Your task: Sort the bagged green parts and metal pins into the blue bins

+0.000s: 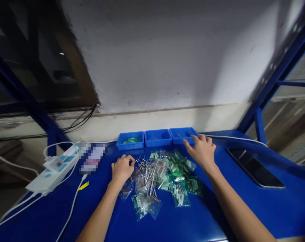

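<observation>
My left hand [122, 167] rests on the blue table beside a heap of small metal pins [146, 171], its fingers curled in a pinch on one pin. My right hand [201, 149] reaches forward to the front wall of the right blue tray [184, 133], fingers bent downward; what they hold, if anything, is hidden. Several small clear bags [179, 174] with white and green parts lie between my forearms. The middle blue tray [158, 137] and the left blue tray [130, 140], which holds green parts, stand in a row at the back.
A white power strip [54, 169] with cables lies at the left, beside a blurred card [93, 158]. A dark phone [256, 167] lies on the table at the right. A white cable [233, 137] runs along the back. Blue shelf posts [276, 74] flank the white wall.
</observation>
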Motion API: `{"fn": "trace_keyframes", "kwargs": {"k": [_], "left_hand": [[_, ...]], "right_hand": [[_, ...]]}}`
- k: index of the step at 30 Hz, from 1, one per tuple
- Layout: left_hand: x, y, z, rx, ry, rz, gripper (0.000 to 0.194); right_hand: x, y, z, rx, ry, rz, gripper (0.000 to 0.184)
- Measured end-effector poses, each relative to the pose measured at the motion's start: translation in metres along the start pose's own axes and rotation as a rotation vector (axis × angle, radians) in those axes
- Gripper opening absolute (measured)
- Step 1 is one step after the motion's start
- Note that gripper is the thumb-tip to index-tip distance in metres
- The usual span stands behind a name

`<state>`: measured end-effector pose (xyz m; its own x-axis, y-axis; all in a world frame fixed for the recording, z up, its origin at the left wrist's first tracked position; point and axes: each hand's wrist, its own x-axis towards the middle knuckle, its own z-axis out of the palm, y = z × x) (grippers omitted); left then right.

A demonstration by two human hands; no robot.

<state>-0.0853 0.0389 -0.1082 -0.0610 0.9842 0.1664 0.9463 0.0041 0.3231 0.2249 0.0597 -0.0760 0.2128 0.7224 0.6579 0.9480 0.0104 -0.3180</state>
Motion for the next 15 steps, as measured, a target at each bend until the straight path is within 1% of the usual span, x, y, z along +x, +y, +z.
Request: {"fn": "trace_keyframes", "kwargs": {"k": [2,4,7,9,10,12,13,15], "left_hand": [[0.002,0.000,0.001,-0.021,0.022,0.003,0.015],[0.003,0.002,0.002,-0.061,0.045,0.032,0.014],[0.001,0.010,0.000,-0.180,0.073,0.131,0.015],[-0.004,0.019,-0.001,-0.341,0.084,0.230,0.019],[-0.008,0.025,-0.002,-0.418,0.076,0.282,0.022],[-0.017,0.036,-0.002,-0.515,0.020,0.381,0.027],[-0.021,0.041,-0.001,-0.523,-0.023,0.418,0.029],[-0.028,0.049,0.001,-0.527,-0.093,0.475,0.032]], "right_hand": [[-0.015,-0.002,0.010,0.042,-0.053,-0.058,0.036],[-0.030,-0.014,0.013,0.161,-0.092,-0.158,0.031],[-0.048,-0.041,0.009,0.374,-0.203,-0.328,0.026],[-0.056,-0.057,0.003,0.461,-0.305,-0.437,0.030],[-0.059,-0.062,0.001,0.481,-0.348,-0.486,0.033],[-0.062,-0.067,-0.001,0.496,-0.406,-0.568,0.035],[-0.063,-0.067,-0.002,0.501,-0.424,-0.601,0.031],[-0.062,-0.065,-0.001,0.522,-0.442,-0.650,0.019]]}}
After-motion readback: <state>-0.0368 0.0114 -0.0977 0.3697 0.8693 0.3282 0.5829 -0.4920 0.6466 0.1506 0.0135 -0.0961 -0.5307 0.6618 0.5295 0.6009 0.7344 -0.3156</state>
